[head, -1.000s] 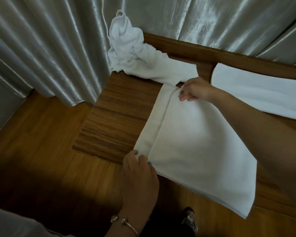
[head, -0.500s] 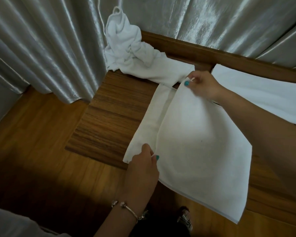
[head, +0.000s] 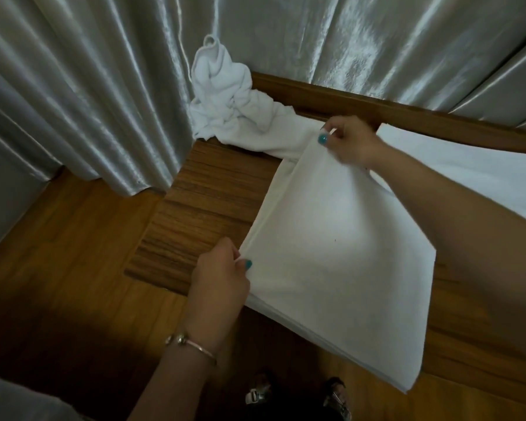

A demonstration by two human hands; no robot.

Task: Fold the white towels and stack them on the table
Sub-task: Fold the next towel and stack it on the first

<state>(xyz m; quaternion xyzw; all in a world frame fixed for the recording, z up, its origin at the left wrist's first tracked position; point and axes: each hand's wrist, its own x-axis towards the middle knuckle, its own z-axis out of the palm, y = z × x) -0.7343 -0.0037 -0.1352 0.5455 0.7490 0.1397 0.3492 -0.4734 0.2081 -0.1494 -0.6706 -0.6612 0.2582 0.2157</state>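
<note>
A white towel, folded over on itself, lies across the wooden table with its near corner hanging past the table's front edge. My left hand pinches the towel's near left corner. My right hand pinches the far left corner, lifted a little off the table. A crumpled white towel is heaped at the table's far left corner against the curtain. Another white towel lies flat at the far right, partly hidden by my right forearm.
Silvery curtains hang behind and to the left of the table. Wooden floor stretches to the left and below. My feet in sandals stand by the table's front edge.
Both hands went from resting on the towel's left edge to pinching its two left corners. They have raised the top layer and drawn the left edge to the right.
</note>
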